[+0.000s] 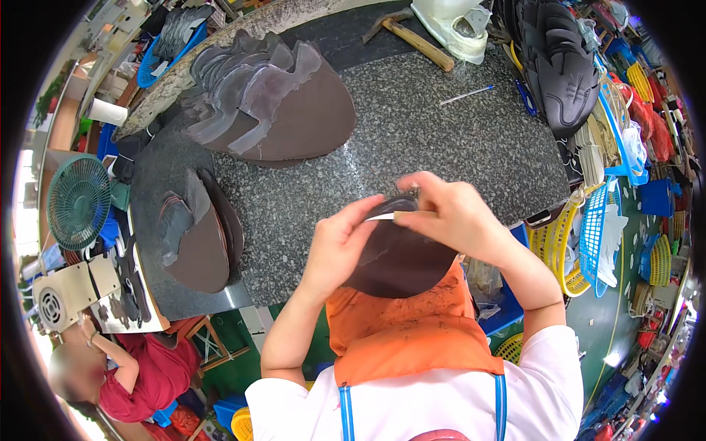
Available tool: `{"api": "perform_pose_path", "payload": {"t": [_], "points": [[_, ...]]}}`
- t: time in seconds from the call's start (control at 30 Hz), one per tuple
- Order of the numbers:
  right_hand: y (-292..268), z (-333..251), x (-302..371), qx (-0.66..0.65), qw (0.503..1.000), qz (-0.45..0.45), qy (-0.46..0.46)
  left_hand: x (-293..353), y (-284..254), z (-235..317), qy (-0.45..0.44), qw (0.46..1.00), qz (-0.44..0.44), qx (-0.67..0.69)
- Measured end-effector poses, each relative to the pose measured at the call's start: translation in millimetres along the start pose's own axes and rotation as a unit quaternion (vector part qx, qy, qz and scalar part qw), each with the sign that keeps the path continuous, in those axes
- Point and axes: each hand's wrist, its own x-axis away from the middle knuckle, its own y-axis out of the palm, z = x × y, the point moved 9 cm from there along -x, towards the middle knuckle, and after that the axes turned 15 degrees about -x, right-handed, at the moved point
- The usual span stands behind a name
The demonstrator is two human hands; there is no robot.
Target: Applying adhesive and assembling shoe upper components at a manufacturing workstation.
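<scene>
R hand [457, 217] on dk-brn pc [404, 261]

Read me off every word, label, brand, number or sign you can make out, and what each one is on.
No text can be read in this view.
Dark brown piece at the two hands: no lettering visible.
Stacked brown pieces: none visible.
Pen: too small to tell.
Green fan: any marking too small to read.
Goods along the right rim: too small and blurred.
</scene>
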Motion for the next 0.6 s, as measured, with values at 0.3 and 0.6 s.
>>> {"api": "perform_pose_path", "payload": {"t": [0.3,0.6], "points": [[-20,-12,21,-0.188,0.967,0.050,-0.164,0,-2,-1,-0.059,0.987,-0.031,0.144],[-1,-14,19,0.257,0.929,0.146,-0.224,7,-4,25,-0.012,1.000,0.014,0.014]]}}
